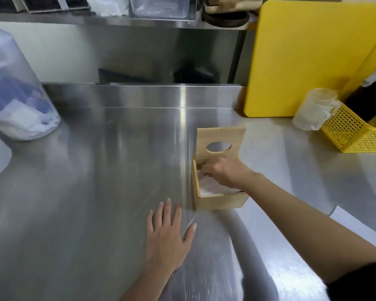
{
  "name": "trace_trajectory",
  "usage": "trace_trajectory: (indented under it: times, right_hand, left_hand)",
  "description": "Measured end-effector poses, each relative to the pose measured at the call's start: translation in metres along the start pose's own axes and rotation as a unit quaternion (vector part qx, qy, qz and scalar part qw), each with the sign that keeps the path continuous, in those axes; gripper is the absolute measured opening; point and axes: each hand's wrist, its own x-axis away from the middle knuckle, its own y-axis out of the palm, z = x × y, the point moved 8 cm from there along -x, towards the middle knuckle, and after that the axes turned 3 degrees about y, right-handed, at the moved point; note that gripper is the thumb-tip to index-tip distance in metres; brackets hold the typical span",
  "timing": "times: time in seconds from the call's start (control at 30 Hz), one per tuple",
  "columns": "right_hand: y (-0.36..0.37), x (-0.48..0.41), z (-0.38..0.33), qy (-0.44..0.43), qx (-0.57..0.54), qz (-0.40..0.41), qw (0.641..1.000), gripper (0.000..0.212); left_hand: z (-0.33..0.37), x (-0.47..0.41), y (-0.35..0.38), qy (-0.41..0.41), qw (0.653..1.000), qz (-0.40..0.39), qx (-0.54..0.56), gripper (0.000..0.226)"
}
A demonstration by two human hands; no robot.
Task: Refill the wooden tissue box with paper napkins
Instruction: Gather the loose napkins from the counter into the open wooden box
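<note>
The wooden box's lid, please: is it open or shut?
Open: the lid stands up behind the box, napkins showing inside.

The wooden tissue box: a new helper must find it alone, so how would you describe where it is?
Start at the big yellow cutting board leaning at the back right of the steel counter. In front of it, nearer you, stands the wooden tissue box, with the right hand inside on white napkins. It is the only wooden thing there, its raised lid pierced by an oval hole.

Open wooden tissue box (pixel 220 200), lid (pixel 220 140) upright, white napkins (pixel 208 186) inside.
</note>
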Motion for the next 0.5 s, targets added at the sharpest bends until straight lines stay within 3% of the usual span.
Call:
trace_trajectory:
  times: [0.2, 0.37, 0.43, 0.5]
  right_hand:
    - [-0.007, 0.003, -0.003, -0.027, -0.021, 0.052, 0.998, 0.019]
    - [-0.033, 0.022, -0.003, -0.022, -0.026, 0.199, 0.979, 0.022]
    - [-0.025, 0.018, 0.006, 0.012, -0.058, 0.146, 0.988, 0.014]
    - [0.012, 0.011, 0.025, 0.103, -0.04, -0.052, 0.993, 0.029]
  left_hand:
    - [0.0, -0.002, 0.003, 0.0, 1.0, -0.003, -0.004, 0.066]
    - [0.001, -0.002, 0.001, 0.0, 1.0, -0.001, -0.005, 0.066]
    - [0.001, -0.002, 0.0, 0.001, 1.0, 0.003, -0.007, 0.066]
    - [0.001, -0.001, 0.0, 0.002, 1.0, 0.003, -0.008, 0.066]
